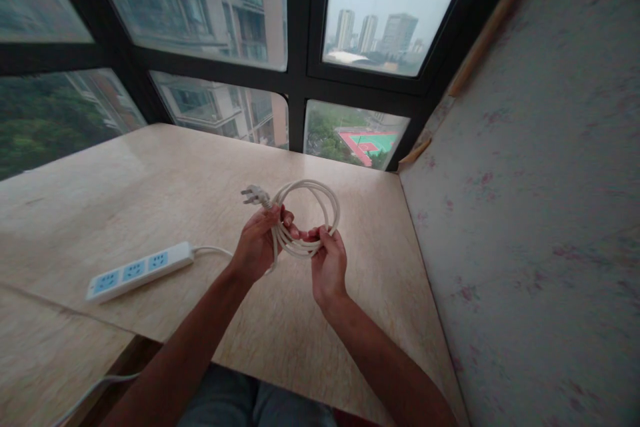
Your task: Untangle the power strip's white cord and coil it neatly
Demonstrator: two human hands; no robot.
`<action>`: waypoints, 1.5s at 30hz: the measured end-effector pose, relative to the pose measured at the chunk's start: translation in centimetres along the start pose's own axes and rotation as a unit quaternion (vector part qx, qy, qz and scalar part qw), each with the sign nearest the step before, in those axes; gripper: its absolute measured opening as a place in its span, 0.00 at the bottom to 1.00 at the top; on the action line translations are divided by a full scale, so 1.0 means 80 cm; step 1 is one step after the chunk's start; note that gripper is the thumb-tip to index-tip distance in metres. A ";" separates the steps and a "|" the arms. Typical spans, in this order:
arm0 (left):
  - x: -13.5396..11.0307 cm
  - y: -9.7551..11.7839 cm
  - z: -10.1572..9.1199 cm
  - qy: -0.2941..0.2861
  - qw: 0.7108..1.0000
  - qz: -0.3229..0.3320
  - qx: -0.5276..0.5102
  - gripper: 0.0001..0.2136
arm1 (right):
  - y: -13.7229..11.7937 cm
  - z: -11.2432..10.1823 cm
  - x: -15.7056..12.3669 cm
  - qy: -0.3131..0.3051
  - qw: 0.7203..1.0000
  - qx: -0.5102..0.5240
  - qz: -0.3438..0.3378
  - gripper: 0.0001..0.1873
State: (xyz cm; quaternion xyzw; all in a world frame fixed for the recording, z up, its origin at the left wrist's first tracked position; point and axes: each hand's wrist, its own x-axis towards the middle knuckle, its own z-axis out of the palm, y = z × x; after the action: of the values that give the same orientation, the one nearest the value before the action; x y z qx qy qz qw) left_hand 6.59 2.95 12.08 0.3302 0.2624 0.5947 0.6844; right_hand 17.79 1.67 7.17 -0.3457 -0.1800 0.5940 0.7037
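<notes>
A white power cord (336,203) is wound into a round coil of several loops, held up over the tabletop between both hands. My left hand (257,240) is closed around the coil's left side, just below the three-pin plug (257,196), which points left. On the lower right of the loops, my right hand (330,260) is pinching the strands between thumb and fingers. The fingertips of both hands come close together inside the ring. To the left lies a white power strip (140,271) with three blue socket panels; its cord runs from the right end and passes behind my left wrist.
The pale marbled tabletop (200,167) reaches to the dark-framed windows (297,80). A papered wall (525,213) bounds it on the right. Another white cable (107,379) crosses a gap in the tabletop at lower left. My legs (250,400) are below the front edge.
</notes>
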 end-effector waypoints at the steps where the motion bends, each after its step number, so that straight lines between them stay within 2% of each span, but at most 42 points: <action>1: 0.000 0.005 -0.002 -0.003 1.000 -0.012 -0.002 0.06 | 0.000 -0.001 0.001 -0.006 1.000 -0.012 0.011 0.05; 3: 0.000 0.012 -0.004 -0.009 1.000 -0.026 -0.014 0.05 | 0.000 -0.003 0.005 -0.017 0.998 -0.038 0.036 0.05; 5: 0.000 0.016 -0.003 -0.016 0.999 -0.036 -0.021 0.06 | -0.001 -0.005 0.010 -0.028 0.995 -0.075 0.052 0.09; 9: -0.001 0.016 0.001 -0.008 0.998 -0.059 0.022 0.08 | -0.009 -0.015 0.027 -0.064 0.988 -0.135 0.049 0.22; 13: -0.001 0.011 -0.003 -0.006 0.992 -0.111 0.054 0.14 | -0.030 -0.025 0.047 -0.109 0.973 -0.197 0.042 0.25; 16: -0.001 0.009 -0.007 -0.037 0.982 -0.180 0.032 0.23 | -0.052 -0.030 0.055 -0.169 0.956 -0.234 0.045 0.25; 18: -0.001 0.010 -0.008 -0.056 0.976 -0.208 0.016 0.27 | -0.064 -0.032 0.057 -0.231 0.936 -0.258 0.056 0.22; 21: -0.002 0.010 -0.008 -0.093 0.963 -0.251 0.022 0.27 | -0.073 -0.037 0.061 -0.314 0.901 -0.290 0.071 0.19; 23: -0.005 0.007 -0.007 -0.111 0.953 -0.278 0.053 0.23 | -0.076 -0.039 0.064 -0.315 0.893 -0.317 0.049 0.21; 25: -0.008 0.002 -0.007 -0.114 0.944 -0.291 0.106 0.20 | -0.082 -0.040 0.063 -0.284 0.887 -0.363 -0.040 0.24; 27: -0.012 -0.005 -0.008 -0.120 0.934 -0.291 0.171 0.16 | -0.095 -0.036 0.053 -0.271 0.847 -0.423 -0.177 0.25; 29: -0.015 -0.012 -0.010 -0.138 0.918 -0.285 0.239 0.12 | -0.111 -0.028 0.035 -0.307 0.769 -0.479 -0.292 0.28; 30: -0.017 -0.016 -0.010 -0.149 0.909 -0.280 0.271 0.09 | -0.119 -0.025 0.024 -0.339 0.724 -0.506 -0.323 0.31; 32: -0.019 -0.023 -0.011 -0.165 0.895 -0.259 0.323 0.06 | -0.128 -0.019 0.003 -0.406 0.642 -0.558 -0.334 0.35; 33: -0.020 -0.026 -0.010 -0.171 0.892 -0.245 0.341 0.04 | -0.129 -0.017 -0.005 -0.431 0.614 -0.578 -0.323 0.37; 34: -0.021 -0.029 -0.009 -0.176 0.889 -0.230 0.354 0.04 | -0.127 -0.017 -0.011 -0.443 0.599 -0.592 -0.306 0.38; 35: -0.021 -0.032 -0.008 -0.180 0.888 -0.217 0.363 0.04 | -0.122 -0.018 -0.015 -0.443 0.600 -0.600 -0.289 0.38; 36: -0.022 -0.034 -0.006 -0.185 0.886 -0.209 0.370 0.06 | -0.116 -0.019 -0.017 -0.432 0.615 -0.600 -0.274 0.38; 39: -0.023 -0.038 0.002 -0.189 0.880 -0.202 0.385 0.11 | -0.098 -0.022 -0.017 -0.370 0.680 -0.583 -0.249 0.34; 41: -0.022 -0.040 0.008 -0.185 0.878 -0.187 0.399 0.13 | -0.092 -0.021 -0.018 -0.342 0.700 -0.576 -0.247 0.32; 43: -0.021 -0.044 0.013 -0.176 0.889 -0.142 0.398 0.16 | -0.092 -0.020 -0.020 -0.327 0.715 -0.569 -0.241 0.32; 45: -0.019 -0.049 0.016 -0.162 0.919 -0.076 0.350 0.25 | -0.094 -0.020 -0.021 -0.315 0.741 -0.550 -0.221 0.34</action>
State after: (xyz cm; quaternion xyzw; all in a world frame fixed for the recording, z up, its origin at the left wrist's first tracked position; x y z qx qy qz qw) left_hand 9.82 1.02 9.90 0.6198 0.3634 0.3491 0.6016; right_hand 23.81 -0.78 11.57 -0.4161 -0.7586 0.2945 0.4058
